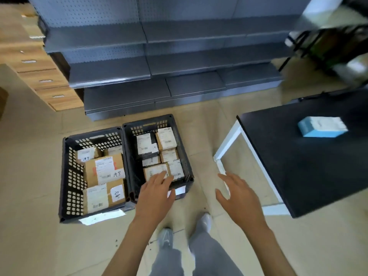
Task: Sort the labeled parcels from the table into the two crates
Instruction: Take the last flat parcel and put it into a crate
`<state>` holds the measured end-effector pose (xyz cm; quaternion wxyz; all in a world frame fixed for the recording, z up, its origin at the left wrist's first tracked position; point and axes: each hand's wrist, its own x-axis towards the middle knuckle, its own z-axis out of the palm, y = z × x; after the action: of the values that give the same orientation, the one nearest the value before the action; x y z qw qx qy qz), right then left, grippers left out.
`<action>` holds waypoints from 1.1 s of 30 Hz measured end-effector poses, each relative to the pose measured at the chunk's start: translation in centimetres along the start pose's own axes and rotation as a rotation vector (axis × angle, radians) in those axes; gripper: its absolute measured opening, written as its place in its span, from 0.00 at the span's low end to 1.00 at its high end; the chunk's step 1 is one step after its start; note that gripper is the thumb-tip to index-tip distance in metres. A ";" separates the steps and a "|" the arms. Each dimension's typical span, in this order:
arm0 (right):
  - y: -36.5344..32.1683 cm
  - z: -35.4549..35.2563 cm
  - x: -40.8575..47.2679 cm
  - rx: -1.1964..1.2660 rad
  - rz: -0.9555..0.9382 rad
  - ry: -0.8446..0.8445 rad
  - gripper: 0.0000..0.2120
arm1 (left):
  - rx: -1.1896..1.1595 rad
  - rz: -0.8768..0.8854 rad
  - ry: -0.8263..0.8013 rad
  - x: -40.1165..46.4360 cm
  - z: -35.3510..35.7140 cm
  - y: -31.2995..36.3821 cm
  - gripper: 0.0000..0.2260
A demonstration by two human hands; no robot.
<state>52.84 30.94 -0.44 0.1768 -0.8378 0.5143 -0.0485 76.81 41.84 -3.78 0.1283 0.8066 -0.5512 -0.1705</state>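
Observation:
Two dark slotted crates stand side by side on the floor. The left crate (66, 176) holds several brown labeled parcels, such as a big one (104, 169). The right crate (189, 168) holds several smaller parcels with white labels. My left hand (154, 193) reaches over the right crate's near edge, fingers straight, fingertips at a small brown parcel (154, 172) in its near part. My right hand (237, 196) hovers open over the floor between the crate and the black table (308, 170), holding nothing. A light blue box (322, 126) lies on the table.
Grey metal shelving (159, 62) stands behind the crates. Wooden drawers (39, 76) are at the left. The table's white frame leg (225, 154) is just right of the crates. My legs and shoes (166, 238) are below, on the tiled floor.

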 end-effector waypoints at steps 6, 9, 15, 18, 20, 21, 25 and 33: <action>4.8 -3.1 -7.5 0.030 0.196 0.147 0.22 | 0.019 0.198 -0.026 -0.6 2.2 6.2 0.19; 8.5 -4.7 -11.2 0.048 0.308 0.249 0.21 | 0.043 0.292 -0.033 -1.4 3.8 10.3 0.19; 18.3 -7.2 -19.0 0.048 0.454 0.303 0.23 | 0.083 0.414 -0.045 -4.2 8.1 21.0 0.19; 23.1 -8.3 -22.9 0.052 0.506 0.324 0.23 | 0.071 0.438 -0.063 -6.0 10.4 27.1 0.20; 26.0 -9.1 -25.2 0.048 0.540 0.337 0.23 | 0.058 0.478 -0.076 -7.1 11.8 31.1 0.19; 27.3 -9.6 -26.2 0.048 0.558 0.343 0.23 | 0.054 0.496 -0.081 -7.5 12.4 33.1 0.19; 32.2 -11.5 -29.7 0.068 0.638 0.381 0.23 | 0.084 0.578 -0.115 -8.8 14.5 40.1 0.19; 40.9 -14.3 -30.6 0.133 0.773 0.397 0.24 | 0.159 0.651 -0.195 -6.0 18.8 50.5 0.22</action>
<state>0.29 37.66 1.80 0.1332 -0.5451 0.8097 -0.1716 24.23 28.94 -0.14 0.0595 0.5760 -0.8007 -0.1537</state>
